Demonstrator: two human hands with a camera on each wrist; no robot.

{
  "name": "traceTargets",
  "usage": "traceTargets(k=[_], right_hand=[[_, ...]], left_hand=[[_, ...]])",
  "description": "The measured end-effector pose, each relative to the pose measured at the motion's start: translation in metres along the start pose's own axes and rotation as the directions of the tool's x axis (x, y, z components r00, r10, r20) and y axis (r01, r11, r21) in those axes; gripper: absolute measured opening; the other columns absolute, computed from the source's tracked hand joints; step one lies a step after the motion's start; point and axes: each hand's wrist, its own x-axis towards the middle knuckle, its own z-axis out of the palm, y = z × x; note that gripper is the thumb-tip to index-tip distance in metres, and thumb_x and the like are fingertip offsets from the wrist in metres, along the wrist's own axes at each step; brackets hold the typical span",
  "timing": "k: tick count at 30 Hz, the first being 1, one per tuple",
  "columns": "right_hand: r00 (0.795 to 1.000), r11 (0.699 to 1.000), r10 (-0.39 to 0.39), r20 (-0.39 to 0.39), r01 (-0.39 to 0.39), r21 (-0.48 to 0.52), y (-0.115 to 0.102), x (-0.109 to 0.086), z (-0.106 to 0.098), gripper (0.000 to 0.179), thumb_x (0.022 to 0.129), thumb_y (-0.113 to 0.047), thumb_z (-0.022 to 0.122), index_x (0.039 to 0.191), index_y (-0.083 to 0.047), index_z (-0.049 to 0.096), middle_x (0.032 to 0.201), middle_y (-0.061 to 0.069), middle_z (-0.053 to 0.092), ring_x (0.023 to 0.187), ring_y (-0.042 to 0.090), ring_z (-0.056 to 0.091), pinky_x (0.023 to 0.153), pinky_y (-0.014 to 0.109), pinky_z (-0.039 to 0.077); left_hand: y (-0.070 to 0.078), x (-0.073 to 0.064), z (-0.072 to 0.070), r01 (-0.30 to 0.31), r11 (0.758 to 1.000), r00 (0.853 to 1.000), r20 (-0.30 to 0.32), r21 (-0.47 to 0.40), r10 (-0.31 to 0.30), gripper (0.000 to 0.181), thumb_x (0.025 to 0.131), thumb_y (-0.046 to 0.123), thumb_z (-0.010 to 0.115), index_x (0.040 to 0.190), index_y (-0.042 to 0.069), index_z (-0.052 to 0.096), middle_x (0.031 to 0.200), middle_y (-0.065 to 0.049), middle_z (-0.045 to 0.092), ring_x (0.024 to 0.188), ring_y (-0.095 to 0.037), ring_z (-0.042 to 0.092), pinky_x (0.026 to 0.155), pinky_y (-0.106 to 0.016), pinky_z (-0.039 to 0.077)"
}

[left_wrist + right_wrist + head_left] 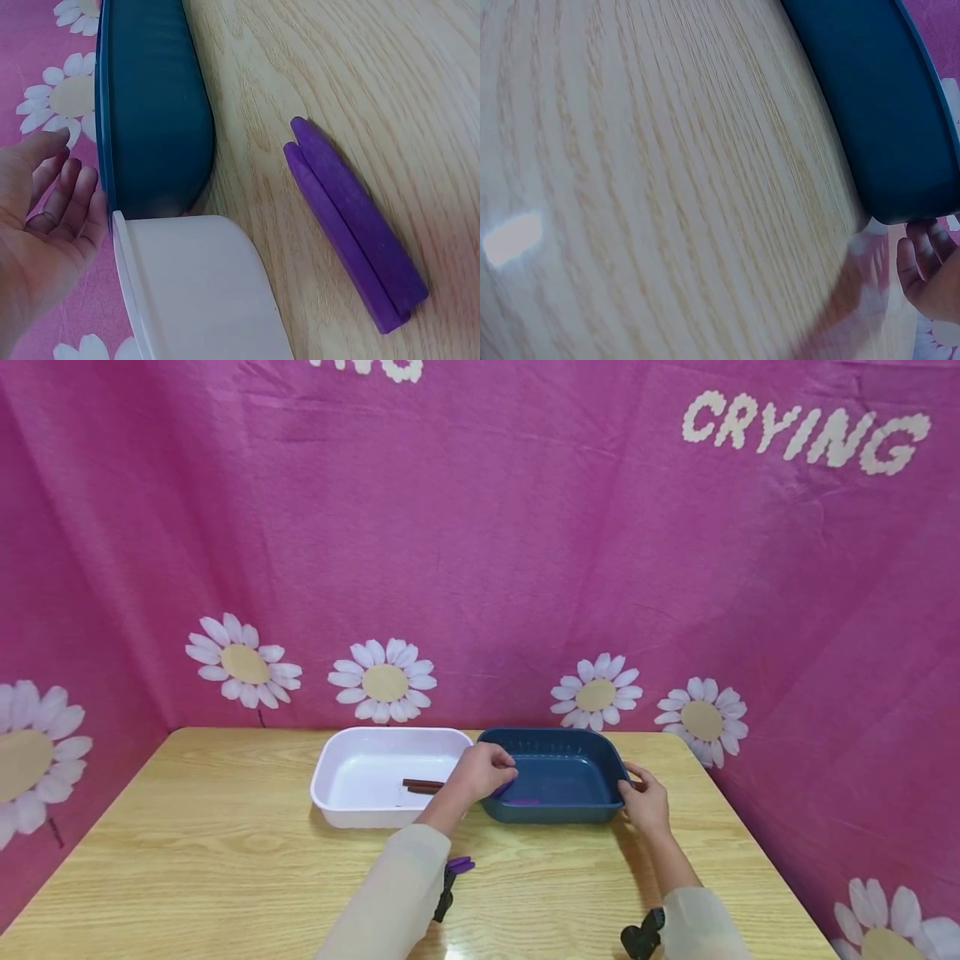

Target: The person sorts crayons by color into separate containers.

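My left hand (pixel 486 770) hovers over the left end of a dark blue plastic tub (pixel 553 814), fingers loosely bent. In the left wrist view no object shows between its thumb and fingers. Purple pieces (pixel 525 802) lie in the tub below that hand, partly hidden by it. My right hand (pixel 647 802) grips the tub's right end, thumb at the rim and fingers against the outer wall. On the table, two purple crayon-like sticks (pixel 352 225) with tapered tips lie side by side, beneath my left forearm.
A white plastic tub (pixel 360 817) stands against the blue one on the left, with dark brown sticks (pixel 422 783) in it, partly covered by my left arm. Both tubs sit at the back of the wooden table (pixel 225 860), before a pink flowered cloth (pixel 480 543).
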Motion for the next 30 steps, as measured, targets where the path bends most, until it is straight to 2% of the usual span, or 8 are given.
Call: traceTargets(k=[7, 10, 18, 30], right_hand=[[1.000, 1.000, 0.009, 0.020, -0.009, -0.004, -0.001, 0.001, -0.002, 0.041, 0.091, -0.008, 0.050, 0.131, -0.003, 0.050, 0.106, 0.027, 0.059, 0.058, 0.002, 0.053, 0.052, 0.025, 0.048], [1.000, 1.000, 0.013, 0.027, -0.012, -0.005, -0.001, 0.001, -0.002, 0.041, 0.091, -0.008, 0.050, 0.132, -0.003, 0.050, 0.109, 0.029, 0.058, 0.058, 0.003, 0.054, 0.052, 0.025, 0.049], [0.999, 1.000, 0.020, 0.026, -0.020, -0.007, -0.002, 0.000, -0.001, 0.041, 0.091, -0.008, 0.050, 0.132, -0.002, 0.050, 0.108, 0.027, 0.058, 0.057, 0.002, 0.053, 0.052, 0.024, 0.048], [0.999, 1.000, 0.025, 0.028, -0.024, -0.010, -0.003, 0.000, -0.001, 0.041, 0.091, -0.008, 0.050, 0.132, -0.002, 0.050, 0.105, 0.025, 0.059, 0.058, 0.004, 0.053, 0.052, 0.023, 0.048]], left_hand=[[-0.001, -0.001, -0.004, -0.023, 1.000, 1.000, 0.016, -0.010, 0.023, 0.016, 0.084, 0.021, 0.068, 0.093, 0.008, 0.072, 0.088, -0.004, 0.070, 0.083, -0.015, 0.063, 0.074, -0.027, 0.051], [-0.003, -0.001, -0.005, -0.012, 1.000, 1.000, 0.021, -0.015, 0.012, 0.017, 0.085, 0.021, 0.068, 0.094, 0.008, 0.072, 0.090, -0.004, 0.070, 0.084, -0.015, 0.063, 0.075, -0.028, 0.051], [-0.006, -0.005, -0.008, 0.009, 0.999, 0.999, 0.040, -0.036, -0.008, 0.018, 0.086, 0.022, 0.066, 0.097, 0.008, 0.071, 0.094, -0.004, 0.069, 0.086, -0.016, 0.062, 0.075, -0.029, 0.051], [-0.013, -0.014, -0.016, -0.011, 0.999, 0.999, 0.030, -0.050, 0.013, 0.018, 0.086, 0.019, 0.065, 0.096, 0.005, 0.071, 0.092, -0.006, 0.069, 0.084, -0.016, 0.061, 0.072, -0.027, 0.049]])
